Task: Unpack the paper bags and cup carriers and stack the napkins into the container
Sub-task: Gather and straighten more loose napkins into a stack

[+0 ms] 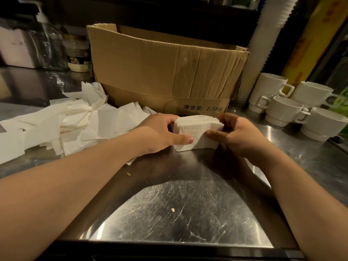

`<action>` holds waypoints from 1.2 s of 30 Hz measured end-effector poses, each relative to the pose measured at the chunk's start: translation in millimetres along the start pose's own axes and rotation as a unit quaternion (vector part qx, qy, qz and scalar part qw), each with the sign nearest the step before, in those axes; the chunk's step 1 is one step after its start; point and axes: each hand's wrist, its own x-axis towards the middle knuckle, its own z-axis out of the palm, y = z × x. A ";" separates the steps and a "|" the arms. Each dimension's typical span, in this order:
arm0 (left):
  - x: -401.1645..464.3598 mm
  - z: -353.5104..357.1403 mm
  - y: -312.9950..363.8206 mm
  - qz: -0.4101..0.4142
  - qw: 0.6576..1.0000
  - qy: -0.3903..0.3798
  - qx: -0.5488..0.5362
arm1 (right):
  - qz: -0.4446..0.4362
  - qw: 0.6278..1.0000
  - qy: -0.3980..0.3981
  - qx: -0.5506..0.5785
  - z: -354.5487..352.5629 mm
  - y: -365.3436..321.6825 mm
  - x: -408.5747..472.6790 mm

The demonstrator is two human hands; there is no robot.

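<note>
napkin stack (197, 132) squeezed between left hand (160, 131) and right hand (239, 134), long axis left-right, cardboard box (165, 72) straight behind, loose napkins (75, 123) nearer left.

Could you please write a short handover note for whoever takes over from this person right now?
Left hand and right hand both grip a squared napkin stack, standing on the steel counter in front of the cardboard box. Loose napkins lie scattered at left. Done: one stack gathered. Left: put it in the container, then gather and stack the loose ones.
</note>
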 end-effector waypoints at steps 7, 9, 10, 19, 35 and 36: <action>0.6 -0.2 -0.3 0.008 1.000 0.002 -0.017 | -0.011 0.999 -0.023 0.044 -1.8 3.5 2.1; 0.1 -0.1 0.0 0.009 1.000 0.001 -0.024 | -0.018 0.998 -0.035 0.053 -2.4 3.8 1.7; -0.2 0.1 0.2 0.008 1.000 -0.001 -0.026 | -0.020 0.998 -0.039 0.050 -2.7 4.1 1.7; -1.6 -0.1 2.5 -0.003 1.000 -0.005 -0.013 | -0.054 0.995 -0.072 0.052 -3.0 5.2 1.7; -5.6 -3.8 3.7 0.007 0.999 -0.019 -0.030 | -0.103 0.992 -0.065 -0.040 2.0 -2.8 -6.2; -5.3 -3.9 4.0 0.008 0.999 -0.022 -0.027 | -0.101 0.991 -0.070 -0.046 2.1 -2.7 -6.1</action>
